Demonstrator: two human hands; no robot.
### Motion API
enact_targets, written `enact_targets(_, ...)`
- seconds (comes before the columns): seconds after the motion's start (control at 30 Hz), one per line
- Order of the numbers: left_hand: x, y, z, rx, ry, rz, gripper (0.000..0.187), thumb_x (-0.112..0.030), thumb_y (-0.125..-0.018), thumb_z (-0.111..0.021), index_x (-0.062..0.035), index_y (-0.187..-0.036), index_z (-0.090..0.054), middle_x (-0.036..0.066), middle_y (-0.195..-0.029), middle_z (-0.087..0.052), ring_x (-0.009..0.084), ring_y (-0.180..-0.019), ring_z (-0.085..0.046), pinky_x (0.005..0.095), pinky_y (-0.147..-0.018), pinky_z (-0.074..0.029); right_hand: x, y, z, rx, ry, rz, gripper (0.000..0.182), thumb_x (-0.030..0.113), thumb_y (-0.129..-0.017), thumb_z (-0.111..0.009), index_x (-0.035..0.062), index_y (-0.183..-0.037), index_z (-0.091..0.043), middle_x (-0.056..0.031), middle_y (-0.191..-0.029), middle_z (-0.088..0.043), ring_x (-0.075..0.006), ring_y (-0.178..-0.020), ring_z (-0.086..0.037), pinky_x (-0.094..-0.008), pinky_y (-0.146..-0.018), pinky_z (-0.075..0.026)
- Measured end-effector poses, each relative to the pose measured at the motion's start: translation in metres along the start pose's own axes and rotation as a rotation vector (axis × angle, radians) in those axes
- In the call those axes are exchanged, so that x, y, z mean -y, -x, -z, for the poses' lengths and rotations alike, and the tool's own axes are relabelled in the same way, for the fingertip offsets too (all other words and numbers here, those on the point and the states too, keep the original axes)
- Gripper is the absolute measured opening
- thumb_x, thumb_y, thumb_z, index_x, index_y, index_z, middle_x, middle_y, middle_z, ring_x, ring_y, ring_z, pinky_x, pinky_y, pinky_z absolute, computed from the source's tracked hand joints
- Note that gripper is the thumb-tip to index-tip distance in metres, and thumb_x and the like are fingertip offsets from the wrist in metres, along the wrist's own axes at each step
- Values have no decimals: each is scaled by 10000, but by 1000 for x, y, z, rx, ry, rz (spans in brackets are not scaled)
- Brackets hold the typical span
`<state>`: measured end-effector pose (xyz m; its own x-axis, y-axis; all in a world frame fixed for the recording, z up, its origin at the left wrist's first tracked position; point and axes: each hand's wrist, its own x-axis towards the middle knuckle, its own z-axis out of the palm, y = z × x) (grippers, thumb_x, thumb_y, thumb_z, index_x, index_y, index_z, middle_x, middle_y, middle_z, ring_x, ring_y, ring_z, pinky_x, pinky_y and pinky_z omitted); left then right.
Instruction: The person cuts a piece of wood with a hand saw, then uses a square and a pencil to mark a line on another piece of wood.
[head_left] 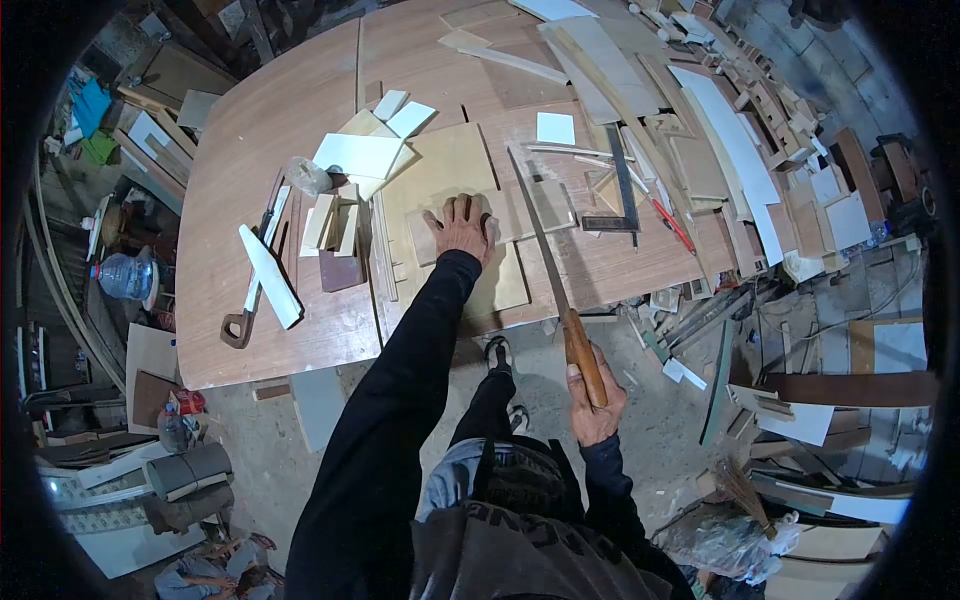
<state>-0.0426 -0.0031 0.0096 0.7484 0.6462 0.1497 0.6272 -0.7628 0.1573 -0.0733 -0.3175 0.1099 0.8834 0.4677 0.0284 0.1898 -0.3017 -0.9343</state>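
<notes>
My left hand (pixel 462 228) lies flat with fingers spread, pressing on a light wooden board (pixel 424 240) near the table's front edge. That board rests over a larger plywood sheet (pixel 430 160). Held by its wooden handle in my closed right hand (pixel 597 398) is a handsaw (pixel 545 245). The hand is in front of the table's edge, and the long narrow blade slants up and left over the tabletop, right of the board. In this view the blade overlaps a flat greyish piece (pixel 555 205).
A second saw (pixel 236 328) and a white strip (pixel 268 275) lie at the left. Several white offcuts (pixel 358 155) and a tape roll (pixel 309 176) sit behind. A black square (pixel 628 185), a red tool (pixel 672 224) and piled wood strips line the right.
</notes>
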Motion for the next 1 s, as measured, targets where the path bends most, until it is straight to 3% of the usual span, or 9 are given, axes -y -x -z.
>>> enact_targets(0.3, -2, 0, 1, 20, -15, 0, 572, -365, -886, -480, -129, -1400, -395, 127, -1335, -405, 314, -1292, -338, 700, -1044, -155, -1, -2, 1, 28, 48, 30, 385, 127, -889, -663, 1, -1247, -594, -154, -994, -693, -188, -866, -660, -323, -789, -518)
enact_targets(0.37, -2, 0, -4, -54, 53, -30, 550, -383, -884, -491, -123, -1362, -411, 127, -1301, -404, 315, -1290, -325, 720, -1051, -112, -1, -1, 2, 33, 59, 31, 385, 126, -889, -662, 2, -1247, -593, -155, -993, -693, -189, -867, -661, -324, -790, -518)
enact_targets(0.47, -8, -1, 5, -90, -16, -24, 596, -411, -875, -507, -118, -1385, -406, 148, -1291, -416, 327, -1270, -340, 690, -1042, -145, -1, 1, 3, 18, 63, 16, 383, 133, -889, -662, 1, -1242, -594, -155, -989, -692, -190, -873, -663, -327, -788, -519)
enact_targets(0.53, -10, -2, 10, -103, -11, -32, 595, -418, -871, -524, -112, -1370, -415, 153, -1276, -420, 336, -1254, -344, 682, -1046, -140, -6, 3, 6, -13, 116, 145, 419, 181, -879, -672, 25, -1256, -576, -175, -971, -693, -214, -745, -690, -319, -666, -533)
enact_targets(0.67, -10, 0, 12, -204, -26, -85, 583, -417, -852, -582, -104, -1325, -447, 151, -1235, -431, 343, -1213, -355, 637, -1056, -133, 1, 14, 13, 29, 138, 71, 419, 179, -883, -667, 12, -1256, -575, -179, -959, -694, -205, -714, -685, -320, -639, -530)
enact_targets(0.73, -11, 2, 13, -235, -31, -97, 576, -417, -846, -595, -105, -1312, -458, 144, -1230, -434, 336, -1210, -355, 621, -1055, -139, 0, 19, 14, -10, 42, 28, 394, 155, -896, -659, -8, -1247, -586, -166, -996, -689, -199, -845, -671, -335, -749, -530)
enact_targets(1.0, -10, 8, 6, -372, 26, -136, 527, -428, -849, -605, -116, -1252, -469, 122, -1210, -447, 299, -1203, -359, 599, -1029, -148, -6, 26, 23, 4, 71, 75, 418, 179, -894, -672, -13, -1254, -581, -185, -1038, -685, -214, -907, -679, -318, -778, -527)
